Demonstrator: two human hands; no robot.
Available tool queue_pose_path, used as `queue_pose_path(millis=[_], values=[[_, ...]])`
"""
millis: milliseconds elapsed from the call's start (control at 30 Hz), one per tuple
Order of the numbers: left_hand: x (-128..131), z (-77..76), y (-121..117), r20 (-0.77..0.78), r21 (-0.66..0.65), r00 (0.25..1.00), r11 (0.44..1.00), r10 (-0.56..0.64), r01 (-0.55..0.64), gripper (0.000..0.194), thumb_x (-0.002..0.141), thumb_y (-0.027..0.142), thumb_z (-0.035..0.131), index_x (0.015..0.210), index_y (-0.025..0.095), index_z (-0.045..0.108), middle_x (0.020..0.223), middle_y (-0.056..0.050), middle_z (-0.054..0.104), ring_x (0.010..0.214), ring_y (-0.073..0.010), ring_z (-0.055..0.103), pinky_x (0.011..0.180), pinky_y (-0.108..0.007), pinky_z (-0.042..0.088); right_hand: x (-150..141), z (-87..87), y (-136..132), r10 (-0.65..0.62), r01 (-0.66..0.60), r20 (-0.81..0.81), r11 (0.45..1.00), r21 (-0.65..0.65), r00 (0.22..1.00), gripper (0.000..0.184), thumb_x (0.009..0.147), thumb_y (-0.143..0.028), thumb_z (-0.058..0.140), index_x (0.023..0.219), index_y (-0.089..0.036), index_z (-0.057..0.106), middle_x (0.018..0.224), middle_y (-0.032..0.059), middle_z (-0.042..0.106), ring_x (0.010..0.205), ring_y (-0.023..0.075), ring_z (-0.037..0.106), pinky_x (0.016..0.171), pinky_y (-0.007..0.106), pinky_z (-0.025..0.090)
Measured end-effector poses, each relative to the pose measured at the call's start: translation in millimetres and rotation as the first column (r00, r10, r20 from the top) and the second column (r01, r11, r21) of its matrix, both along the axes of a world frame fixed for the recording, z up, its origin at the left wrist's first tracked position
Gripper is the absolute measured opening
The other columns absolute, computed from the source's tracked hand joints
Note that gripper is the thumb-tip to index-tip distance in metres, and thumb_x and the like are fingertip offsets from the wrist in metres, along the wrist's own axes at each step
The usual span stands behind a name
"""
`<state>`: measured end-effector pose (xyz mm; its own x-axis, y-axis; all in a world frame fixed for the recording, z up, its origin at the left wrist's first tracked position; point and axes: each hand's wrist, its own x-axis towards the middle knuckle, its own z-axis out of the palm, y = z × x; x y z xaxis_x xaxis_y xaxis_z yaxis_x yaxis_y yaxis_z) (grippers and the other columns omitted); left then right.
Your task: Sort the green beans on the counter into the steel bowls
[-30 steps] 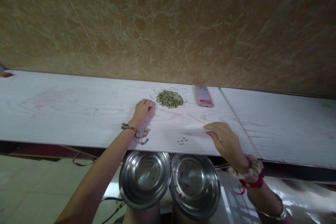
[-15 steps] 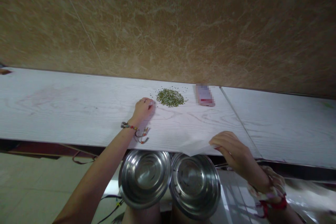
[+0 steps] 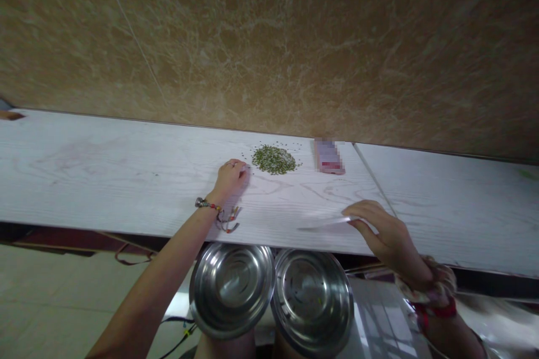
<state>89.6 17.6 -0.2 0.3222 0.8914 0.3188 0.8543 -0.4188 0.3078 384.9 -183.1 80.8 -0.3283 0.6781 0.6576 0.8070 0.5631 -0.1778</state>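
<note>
A flat pile of green beans mixed with white grains (image 3: 274, 159) lies on the white wood-grain table (image 3: 105, 179), with loose ones scattered around it. Just left of the pile, my left hand (image 3: 231, 175) rests on the tabletop with its fingers curled; whatever they may hold is hidden. A beaded bracelet hangs from that wrist. Over the table's front edge on the right, my right hand (image 3: 381, 233) pinches a thin white sheet (image 3: 326, 223) between thumb and fingers. The sheet is seen almost edge-on and points left, apart from the pile.
Two steel bowls, a left one (image 3: 232, 291) and a right one (image 3: 312, 303), sit side by side on my lap against the table's front edge. A phone (image 3: 329, 156) lies right of the pile. Behind the table rises a brown marbled wall (image 3: 269, 45).
My right hand has risen slightly and moved away from the right bowl, tilting the white sheet from a broad face to nearly edge-on. My left hand stays beside the pile.
</note>
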Motion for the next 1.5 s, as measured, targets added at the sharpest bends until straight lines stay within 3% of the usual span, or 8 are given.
queue_pose_path(millis=[233,367,500,733,1200,1500], values=[[-0.1,-2.3,0.0,-0.001,0.029,1.000,1.000,-0.009,0.009,0.031,0.076,0.012,0.046,0.102,0.015,0.064,0.106,-0.012,0.063,0.095,-0.0232,0.059,0.088,-0.040,0.047,2.2,-17.6,77.1,-0.107,0.119,-0.074,0.976,0.181,0.992,0.015,0.087,-0.019,0.047,0.089,-0.021,0.062,0.083,0.0040,0.071,0.081,0.0181,0.065,0.073,0.032,0.051],[0.3,-0.9,-0.5,-0.023,0.052,1.000,0.999,-0.010,0.011,0.030,0.078,0.013,0.045,0.101,0.015,0.064,0.105,-0.011,0.065,0.093,-0.0222,0.060,0.086,-0.037,0.049,0.6,-27.7,119.7,-0.151,0.172,-0.114,0.964,0.205,0.982,0.020,0.086,-0.017,0.044,0.089,-0.022,0.063,0.083,0.0040,0.071,0.081,0.0189,0.065,0.074,0.033,0.050],[1.3,2.0,-2.3,-0.048,0.028,0.999,1.000,0.007,-0.005,0.032,0.078,0.014,0.045,0.104,0.013,0.064,0.106,-0.012,0.064,0.096,-0.0234,0.060,0.088,-0.037,0.049,-1.5,-43.2,142.0,-0.134,0.155,-0.113,0.966,0.207,0.985,0.022,0.085,-0.015,0.042,0.087,-0.022,0.063,0.083,0.0040,0.070,0.082,0.0196,0.064,0.076,0.034,0.048],[-1.1,0.4,-1.9,-0.025,0.063,1.000,0.998,-0.018,0.020,0.030,0.078,0.016,0.046,0.101,0.016,0.065,0.102,-0.009,0.064,0.093,-0.0211,0.060,0.086,-0.034,0.049,0.1,-64.1,142.5,-0.136,0.164,-0.129,0.958,0.234,0.982,0.021,0.086,-0.014,0.042,0.087,-0.022,0.061,0.082,0.0036,0.070,0.080,0.0193,0.063,0.073,0.034,0.047],[-0.4,-0.6,-2.2,0.008,0.041,1.000,0.999,-0.019,0.018,0.031,0.078,0.013,0.046,0.102,0.014,0.065,0.104,-0.012,0.064,0.097,-0.0233,0.059,0.090,-0.039,0.047,4.8,-55.2,127.9,-0.062,0.085,-0.127,0.980,0.181,0.990,0.019,0.087,-0.016,0.043,0.087,-0.022,0.061,0.082,0.0035,0.069,0.079,0.0185,0.064,0.074,0.033,0.050],[-1.4,-1.7,-0.5,-0.005,0.040,1.000,0.999,-0.016,0.016,0.032,0.077,0.012,0.046,0.103,0.014,0.065,0.105,-0.011,0.064,0.095,-0.0222,0.059,0.090,-0.038,0.047,10.8,-51.9,125.2,-0.116,0.141,-0.132,0.968,0.205,0.984,0.020,0.088,-0.019,0.043,0.086,-0.022,0.062,0.080,0.0032,0.070,0.078,0.0177,0.065,0.072,0.032,0.051]])
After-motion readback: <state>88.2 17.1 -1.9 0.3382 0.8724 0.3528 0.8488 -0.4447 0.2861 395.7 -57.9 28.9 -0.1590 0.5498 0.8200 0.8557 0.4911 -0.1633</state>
